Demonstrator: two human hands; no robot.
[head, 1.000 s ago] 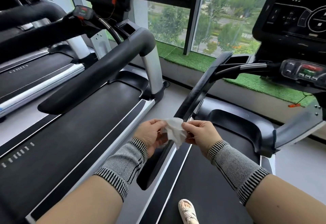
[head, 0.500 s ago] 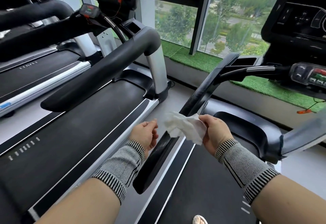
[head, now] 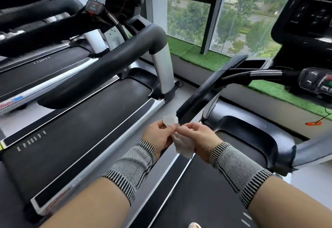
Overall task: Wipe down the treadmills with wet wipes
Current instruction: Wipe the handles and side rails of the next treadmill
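A crumpled white wet wipe hangs between both hands in the middle of the head view. My left hand pinches its upper corner, and my right hand grips the other side with curled fingers. Both hands hover just below the lower end of the black left handrail of the treadmill I stand on. That treadmill's belt runs under my right forearm. A second treadmill lies to the left with a thick black handrail.
A control console and a button pad rise at the right. A window and a strip of green turf run behind the machines. A further treadmill stands at far left. My shoe tip shows at the bottom.
My left hand, which had let go of the wipe, has come back and pinches it again. Both hands have drawn close together, bunching the wipe.
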